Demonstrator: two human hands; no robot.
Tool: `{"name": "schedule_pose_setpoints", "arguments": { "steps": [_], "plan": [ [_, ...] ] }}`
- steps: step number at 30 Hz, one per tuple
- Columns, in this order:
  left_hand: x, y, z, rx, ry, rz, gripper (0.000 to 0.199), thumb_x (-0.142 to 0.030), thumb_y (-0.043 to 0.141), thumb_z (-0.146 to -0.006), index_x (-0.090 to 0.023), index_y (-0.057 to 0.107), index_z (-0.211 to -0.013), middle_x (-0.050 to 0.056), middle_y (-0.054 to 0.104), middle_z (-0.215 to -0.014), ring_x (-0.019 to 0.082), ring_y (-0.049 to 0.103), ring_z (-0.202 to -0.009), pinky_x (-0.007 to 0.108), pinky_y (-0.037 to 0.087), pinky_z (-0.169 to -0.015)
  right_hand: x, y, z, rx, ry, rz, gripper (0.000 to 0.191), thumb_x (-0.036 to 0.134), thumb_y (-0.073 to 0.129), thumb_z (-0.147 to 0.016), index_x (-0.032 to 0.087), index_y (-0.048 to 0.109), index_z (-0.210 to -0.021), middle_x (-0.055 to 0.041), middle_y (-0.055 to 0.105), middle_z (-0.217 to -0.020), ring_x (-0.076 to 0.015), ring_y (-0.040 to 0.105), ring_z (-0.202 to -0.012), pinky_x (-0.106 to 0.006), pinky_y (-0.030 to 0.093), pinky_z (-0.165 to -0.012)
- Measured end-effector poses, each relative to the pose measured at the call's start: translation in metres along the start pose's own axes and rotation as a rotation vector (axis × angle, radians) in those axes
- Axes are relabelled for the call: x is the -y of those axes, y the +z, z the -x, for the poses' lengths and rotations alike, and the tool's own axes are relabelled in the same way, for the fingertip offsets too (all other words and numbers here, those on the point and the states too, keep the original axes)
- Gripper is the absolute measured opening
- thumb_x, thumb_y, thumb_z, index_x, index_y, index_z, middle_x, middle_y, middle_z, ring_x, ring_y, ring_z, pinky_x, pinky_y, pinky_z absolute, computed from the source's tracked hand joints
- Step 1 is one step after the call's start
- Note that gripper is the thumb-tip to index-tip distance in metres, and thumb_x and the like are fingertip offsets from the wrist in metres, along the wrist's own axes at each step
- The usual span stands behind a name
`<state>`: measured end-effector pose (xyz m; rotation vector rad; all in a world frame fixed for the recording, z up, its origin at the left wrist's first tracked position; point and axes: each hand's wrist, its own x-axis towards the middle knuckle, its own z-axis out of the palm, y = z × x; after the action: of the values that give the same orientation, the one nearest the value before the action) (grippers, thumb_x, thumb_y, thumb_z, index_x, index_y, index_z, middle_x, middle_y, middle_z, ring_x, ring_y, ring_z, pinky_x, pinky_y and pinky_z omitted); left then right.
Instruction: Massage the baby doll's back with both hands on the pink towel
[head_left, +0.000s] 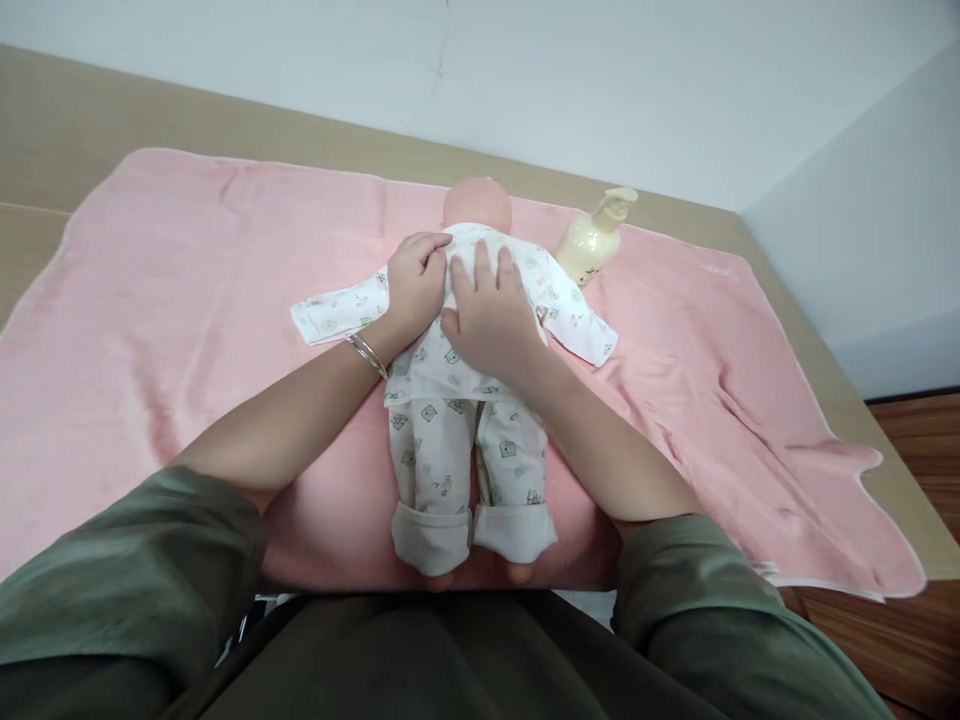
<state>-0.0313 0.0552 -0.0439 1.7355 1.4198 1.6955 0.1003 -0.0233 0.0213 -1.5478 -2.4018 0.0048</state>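
Observation:
A baby doll (439, 350) in a white printed top and matching trousers with turned-up cuffs lies stretched out, its smooth bald head (478, 204) at the far end. No facial features show. My right hand (491, 315) rests flat on the upper part of its torso, fingers spread. On the other side, my left hand (417, 285) is curled around the doll's left-hand shoulder, fingers close together and partly hidden. Both sleeves of the top stretch outward on the blanket. The doll's feet peep out under the cuffs near my body.
A pink blanket (225, 270) with wrinkles covers much of the wooden table (67, 110). Beyond the doll's right-hand sleeve stands a cream pump bottle (590, 245). White walls (600, 90) rise behind and at the right. Reddish-brown wood (919, 450) shows at the right edge.

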Motion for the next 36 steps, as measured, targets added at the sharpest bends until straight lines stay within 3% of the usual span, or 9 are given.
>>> {"name": "schedule_pose_setpoints", "arguments": {
  "steps": [4, 8, 10, 13, 18, 21, 25, 30, 36],
  "plan": [
    [-0.001, 0.000, -0.001, 0.008, -0.023, 0.000, 0.032, -0.011, 0.046, -0.090, -0.024, 0.076, -0.093, 0.004, 0.080, -0.105, 0.021, 0.072, -0.107, 0.034, 0.056, -0.105, -0.009, -0.002, -0.011, 0.112, -0.178, -0.031, 0.064, 0.020, 0.043, -0.096, 0.008, 0.046, -0.160, -0.0126, 0.034, -0.174, -0.0345, 0.022, -0.167, -0.063, 0.013, -0.139],
    [0.000, 0.000, -0.003, 0.034, -0.004, 0.007, 0.029, -0.012, 0.048, -0.093, -0.024, 0.074, -0.093, 0.004, 0.079, -0.106, 0.022, 0.071, -0.108, 0.035, 0.055, -0.105, -0.043, -0.003, -0.035, 0.133, -0.162, -0.186, 0.054, 0.027, 0.039, -0.103, 0.031, 0.055, -0.154, 0.0044, 0.037, -0.173, -0.0280, 0.023, -0.167, -0.067, 0.011, -0.138],
    [0.001, 0.000, -0.003, 0.045, 0.008, 0.004, 0.028, -0.011, 0.049, -0.092, -0.025, 0.074, -0.094, 0.004, 0.079, -0.107, 0.022, 0.071, -0.109, 0.035, 0.055, -0.106, -0.054, 0.000, -0.040, 0.107, -0.093, -0.208, 0.054, 0.033, 0.038, -0.105, 0.030, 0.050, -0.158, 0.0023, 0.033, -0.175, -0.0288, 0.021, -0.168, -0.067, 0.012, -0.137],
    [0.001, -0.001, -0.004, 0.062, -0.003, 0.003, 0.029, -0.010, 0.050, -0.089, -0.024, 0.075, -0.093, 0.004, 0.080, -0.107, 0.023, 0.071, -0.109, 0.036, 0.055, -0.106, -0.049, 0.007, -0.036, 0.078, 0.014, -0.161, 0.064, 0.036, 0.041, -0.105, 0.017, 0.037, -0.166, -0.0090, 0.027, -0.177, -0.0357, 0.020, -0.167, -0.068, 0.014, -0.137],
    [-0.002, -0.002, -0.003, 0.048, -0.002, 0.013, 0.031, -0.008, 0.049, -0.087, -0.025, 0.075, -0.089, 0.003, 0.080, -0.105, 0.022, 0.072, -0.107, 0.036, 0.056, -0.104, -0.005, 0.015, -0.008, -0.101, 0.193, -0.092, 0.070, 0.035, 0.037, -0.105, -0.006, 0.031, -0.161, -0.0326, 0.029, -0.170, -0.0496, 0.029, -0.161, -0.075, 0.030, -0.128],
    [-0.004, -0.002, -0.002, 0.040, -0.010, 0.011, 0.032, -0.006, 0.049, -0.086, -0.025, 0.074, -0.086, 0.002, 0.080, -0.103, 0.022, 0.071, -0.106, 0.035, 0.057, -0.103, 0.018, 0.008, 0.005, -0.047, 0.231, -0.013, 0.072, 0.034, 0.039, -0.105, -0.012, 0.029, -0.160, -0.0394, 0.030, -0.167, -0.0542, 0.029, -0.159, -0.072, 0.034, -0.128],
    [-0.006, -0.002, -0.001, 0.032, -0.015, 0.000, 0.033, -0.004, 0.047, -0.086, -0.024, 0.074, -0.086, 0.002, 0.080, -0.102, 0.020, 0.072, -0.105, 0.033, 0.056, -0.101, 0.022, -0.002, 0.006, 0.029, 0.196, 0.052, 0.068, 0.030, 0.039, -0.106, -0.009, 0.032, -0.161, -0.0346, 0.031, -0.169, -0.0513, 0.028, -0.161, -0.065, 0.030, -0.133],
    [-0.007, -0.003, -0.001, 0.043, -0.028, -0.048, 0.032, -0.005, 0.047, -0.088, -0.023, 0.074, -0.090, 0.003, 0.079, -0.104, 0.019, 0.071, -0.106, 0.030, 0.056, -0.101, 0.011, -0.005, 0.000, 0.064, 0.050, 0.058, 0.064, 0.028, 0.044, -0.104, 0.006, 0.037, -0.164, -0.0203, 0.025, -0.176, -0.0484, 0.019, -0.165, -0.071, 0.018, -0.135],
    [-0.005, -0.004, -0.001, 0.069, -0.021, -0.080, 0.035, -0.004, 0.045, -0.088, -0.024, 0.073, -0.094, 0.002, 0.079, -0.106, 0.019, 0.071, -0.108, 0.030, 0.056, -0.102, -0.013, -0.006, -0.019, 0.128, -0.008, -0.057, 0.062, 0.027, 0.042, -0.102, 0.014, 0.040, -0.163, -0.0099, 0.026, -0.178, -0.0364, 0.017, -0.168, -0.063, 0.012, -0.139]
  ]
}}
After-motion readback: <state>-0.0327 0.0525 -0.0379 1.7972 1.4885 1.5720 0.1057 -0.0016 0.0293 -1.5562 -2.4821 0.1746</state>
